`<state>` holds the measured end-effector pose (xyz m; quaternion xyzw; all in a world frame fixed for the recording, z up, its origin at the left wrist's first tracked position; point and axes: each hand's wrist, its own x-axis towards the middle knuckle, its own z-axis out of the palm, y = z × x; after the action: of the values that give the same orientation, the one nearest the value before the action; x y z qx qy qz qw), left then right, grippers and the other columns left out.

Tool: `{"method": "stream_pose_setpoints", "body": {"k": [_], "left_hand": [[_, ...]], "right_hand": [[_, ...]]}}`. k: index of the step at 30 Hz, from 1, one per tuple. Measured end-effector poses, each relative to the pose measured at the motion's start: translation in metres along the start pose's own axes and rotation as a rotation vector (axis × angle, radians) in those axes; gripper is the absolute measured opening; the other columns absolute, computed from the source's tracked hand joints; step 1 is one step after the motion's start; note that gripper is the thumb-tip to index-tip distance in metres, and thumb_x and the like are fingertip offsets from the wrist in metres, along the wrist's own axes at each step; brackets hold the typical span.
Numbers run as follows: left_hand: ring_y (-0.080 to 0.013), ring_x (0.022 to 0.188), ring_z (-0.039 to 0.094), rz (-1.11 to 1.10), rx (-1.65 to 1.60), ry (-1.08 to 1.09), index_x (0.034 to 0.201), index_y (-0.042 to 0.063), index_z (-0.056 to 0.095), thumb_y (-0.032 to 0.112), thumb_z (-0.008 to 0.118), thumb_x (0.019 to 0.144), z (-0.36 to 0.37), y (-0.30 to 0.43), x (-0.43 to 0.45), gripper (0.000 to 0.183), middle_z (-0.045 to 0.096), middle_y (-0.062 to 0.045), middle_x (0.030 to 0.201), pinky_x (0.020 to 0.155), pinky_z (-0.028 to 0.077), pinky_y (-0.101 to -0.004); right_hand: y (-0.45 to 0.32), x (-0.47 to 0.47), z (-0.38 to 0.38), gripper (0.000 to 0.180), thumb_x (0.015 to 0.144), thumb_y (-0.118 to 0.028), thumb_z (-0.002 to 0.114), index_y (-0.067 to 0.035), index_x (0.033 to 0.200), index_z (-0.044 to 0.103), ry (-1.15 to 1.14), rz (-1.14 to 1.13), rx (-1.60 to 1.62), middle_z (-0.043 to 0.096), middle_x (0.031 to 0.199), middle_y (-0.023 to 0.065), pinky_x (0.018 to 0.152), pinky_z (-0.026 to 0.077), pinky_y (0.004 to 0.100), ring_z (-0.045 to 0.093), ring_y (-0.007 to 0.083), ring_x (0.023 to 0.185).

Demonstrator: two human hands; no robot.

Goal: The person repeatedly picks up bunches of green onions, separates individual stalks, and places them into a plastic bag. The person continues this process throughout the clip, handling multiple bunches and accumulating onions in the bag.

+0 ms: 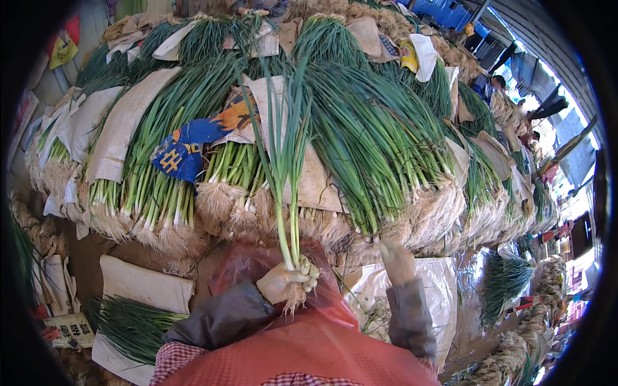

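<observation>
My left hand point(288, 280), in a pale, soiled glove, is closed around a few green onions point(285, 212) just above their roots. Their long leaves point away from me across the pile, and the roots hang below my fist. On the right, my right hand point(398, 263) is blurred by motion and close to the root ends of a large heap of green onions point(367, 144). Whether its fingers grip anything cannot be made out. A red plastic apron point(309, 347) covers my front, below both hands.
Bundles of green onions point(159, 154) lie in rows, roots towards me, with cloth sheets point(130, 125) and a blue printed sack point(178, 154) among them. Clear plastic sheeting point(425, 299) lies at right. More onions point(135, 328) rest at lower left. Other people point(487, 87) are farther off.
</observation>
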<state>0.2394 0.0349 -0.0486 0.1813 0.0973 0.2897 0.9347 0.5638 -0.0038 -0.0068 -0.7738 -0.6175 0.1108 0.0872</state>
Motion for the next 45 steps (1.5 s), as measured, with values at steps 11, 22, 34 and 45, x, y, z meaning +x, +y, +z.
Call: {"method": "stream_pose_setpoints", "body": {"k": [11, 22, 34, 45], "left_hand": [[-0.0214, 0.107, 0.058, 0.041, 0.038, 0.275, 0.101, 0.001, 0.058, -0.003, 0.061, 0.085, 0.013, -0.017, 0.015, 0.016, 0.056, -0.011, 0.118, 0.093, 0.049, -0.034], [-0.0221, 0.115, 0.056, 0.09, 0.04, 0.32, 0.104, 0.002, 0.058, 0.0, 0.064, 0.084, 0.007, -0.024, 0.016, 0.02, 0.059, -0.006, 0.106, 0.099, 0.043, -0.0307], [-0.0163, 0.091, 0.062, 0.155, 0.073, 0.286, 0.104, 0.0, 0.057, -0.004, 0.058, 0.087, -0.007, -0.023, -0.013, 0.017, 0.062, -0.008, 0.1, 0.082, 0.051, -0.0283], [-0.0153, 0.088, 0.063, 0.179, 0.332, 0.348, 0.109, -0.001, 0.059, 0.002, 0.065, 0.087, 0.017, -0.033, -0.008, 0.024, 0.065, -0.007, 0.095, 0.079, 0.052, -0.0303]], "right_hand": [[-0.113, 0.036, 0.007, 0.052, 0.091, -0.02, 0.063, 0.001, 0.135, 0.046, -0.105, -0.128, 0.532, 0.067, 0.091, 0.019, 0.043, 0.052, 0.0249, 0.064, 0.0161, 0.057], [-0.093, 0.033, 0.063, 0.052, 0.091, -0.017, 0.063, 0.004, 0.135, 0.042, -0.153, -0.005, 1.055, 0.063, 0.082, 0.0055, 0.05, 0.048, 0.0252, 0.055, 0.0104, 0.062], [-0.142, 0.019, 0.029, 0.042, 0.087, -0.031, 0.067, -0.01, 0.122, 0.056, -0.117, -0.415, 0.357, 0.063, 0.108, 0.0197, 0.062, 0.056, 0.0393, 0.068, 0.0321, 0.077], [-0.117, -0.043, 0.002, 0.016, 0.084, -0.017, 0.068, -0.007, 0.097, 0.067, -0.031, -0.895, 0.24, 0.059, 0.069, 0.0086, 0.05, 0.051, 0.0348, 0.061, 0.0242, 0.058]]}}
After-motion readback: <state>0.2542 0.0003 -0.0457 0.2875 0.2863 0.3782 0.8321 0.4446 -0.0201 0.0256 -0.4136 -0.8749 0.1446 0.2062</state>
